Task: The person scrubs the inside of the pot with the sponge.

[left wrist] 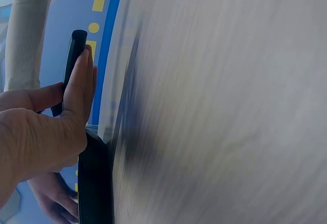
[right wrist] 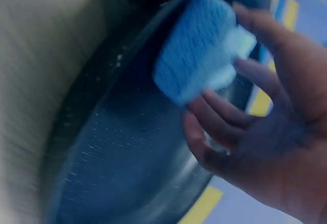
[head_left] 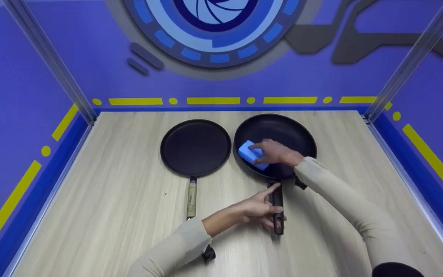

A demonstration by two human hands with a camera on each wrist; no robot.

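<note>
A deep black frying pan point(head_left: 294, 134) sits at the back right of the table, its black handle point(head_left: 278, 200) pointing toward me. My left hand point(head_left: 258, 209) grips that handle, thumb and fingers on either side of it; the left wrist view shows the same hand point(left wrist: 56, 127) around the handle point(left wrist: 75, 55). Inside the pan, my right hand point(head_left: 275, 151) holds a blue sponge point(head_left: 250, 152) against the left part of the pan. In the right wrist view the fingertips pinch the sponge point(right wrist: 194, 45), and small droplets or specks dot the pan's dark surface point(right wrist: 122, 152).
Left of the frying pan lies a flat black griddle pan point(head_left: 195, 148) with a wooden handle point(head_left: 192, 198). The light wood table point(head_left: 121, 184) is bounded by blue panels point(head_left: 79, 57) at the back and sides. Dark straps or devices show by both wrists.
</note>
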